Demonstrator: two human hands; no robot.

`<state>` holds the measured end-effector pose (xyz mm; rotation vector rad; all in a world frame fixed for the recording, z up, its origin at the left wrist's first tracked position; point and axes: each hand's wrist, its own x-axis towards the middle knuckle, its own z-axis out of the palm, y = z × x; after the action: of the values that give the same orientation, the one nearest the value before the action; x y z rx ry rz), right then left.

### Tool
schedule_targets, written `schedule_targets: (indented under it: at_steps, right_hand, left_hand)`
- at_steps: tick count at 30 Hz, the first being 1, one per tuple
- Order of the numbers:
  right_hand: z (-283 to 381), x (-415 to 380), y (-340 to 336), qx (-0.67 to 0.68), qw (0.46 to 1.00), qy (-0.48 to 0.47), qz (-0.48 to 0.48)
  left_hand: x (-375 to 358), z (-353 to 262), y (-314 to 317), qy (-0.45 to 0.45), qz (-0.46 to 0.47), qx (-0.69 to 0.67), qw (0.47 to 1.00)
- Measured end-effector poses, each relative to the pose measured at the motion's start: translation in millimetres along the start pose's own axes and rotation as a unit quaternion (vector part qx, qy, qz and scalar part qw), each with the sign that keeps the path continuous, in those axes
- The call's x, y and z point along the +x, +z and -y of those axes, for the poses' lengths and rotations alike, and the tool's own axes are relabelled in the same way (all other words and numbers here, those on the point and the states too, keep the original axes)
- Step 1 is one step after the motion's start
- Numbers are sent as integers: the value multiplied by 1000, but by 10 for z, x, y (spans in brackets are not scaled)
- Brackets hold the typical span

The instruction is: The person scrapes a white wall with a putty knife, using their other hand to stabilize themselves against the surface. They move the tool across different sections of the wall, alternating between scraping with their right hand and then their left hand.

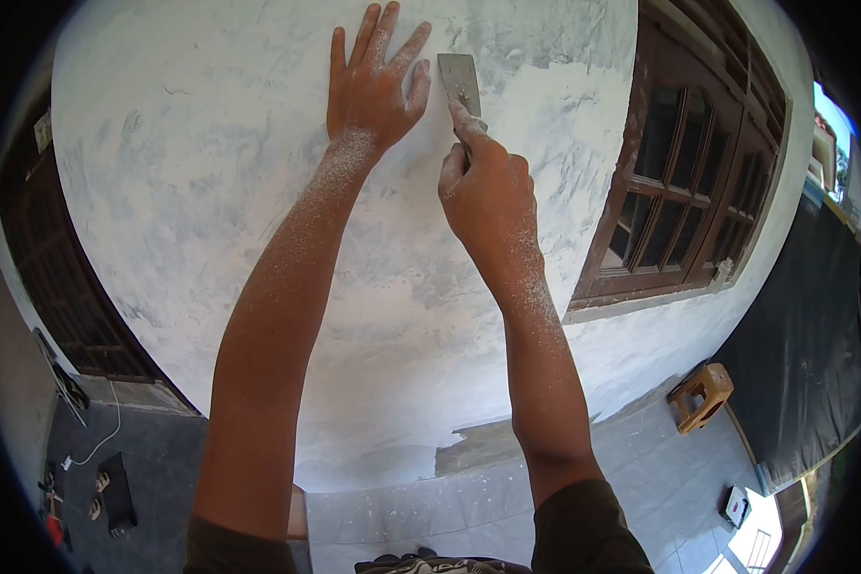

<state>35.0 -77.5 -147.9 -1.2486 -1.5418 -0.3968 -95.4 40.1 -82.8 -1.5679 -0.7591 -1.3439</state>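
Grey metal, dulled and smeared with pale filler: that is the blade of the scraper (460,80), a flat, roughly rectangular plate seen in the upper centre of the frame. It lies against the wall (191,191), its handle hidden inside the fist below it. One scraper is in view.

The right hand (488,191) is clenched around that handle, with the forefinger stretched up along the back of the blade. The left hand (373,81) is just beside the blade, to its left, palm flat on the wall with all five fingers spread and released, holding nothing. Both hands and forearms are coated in white dust, heaviest at the wrists.

The wall is white with grey mottled patches and faint scrape marks; a brighter, rougher patch sits to the right of the blade. One bare grey strip shows at the wall's foot, lower centre.

One brown wooden window (684,172) with small panes stands at the right of the frame. One dark wooden door (62,287) stands at the left edge. One small wooden stool (700,394) sits on the tiled floor (641,459) at lower right, well apart from the hands. A white cable (100,435) and a pair of sandals (98,495) lie at lower left.
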Motion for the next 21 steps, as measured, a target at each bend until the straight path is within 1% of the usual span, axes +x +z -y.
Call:
schedule_targets:
  at_steps: [2,4,5,7,10,14,16,17,20,21]
  right_hand:
    - [29,18,-27,18,1000,-5,3]
    - [109,181,-75,53,998,44,12]
    - [126,220,-87,54,997,46,13]
    - [151,284,-105,37,999,15,-20]
    - [32,56,-3,20,1000,5,-18]
    - [44,203,-11,40,999,15,-8]
    - [112,356,-81,42,998,-1,-41]
    - [137,329,-121,48,998,15,-25]
    - [11,52,0,27,999,14,-12]
    - [-45,34,19,13,1000,-10,-12]
  left_hand:
    - [2,7,3,-3,7,-2,1000]
    - [-4,15,8,-2,6,4,1000]
    - [-6,14,12,0,4,8,1000]
    - [-2,16,15,2,0,8,1000]
    - [-10,10,10,3,-3,1,1000]
    - [-13,4,-2,1,-4,0,1000]
    - [-13,5,2,1,-1,5,1000]
    - [-5,13,9,1,1,9,1000]
    - [-14,11,18,4,-6,5,1000]
    - [-4,6,18,4,-9,4,1000]
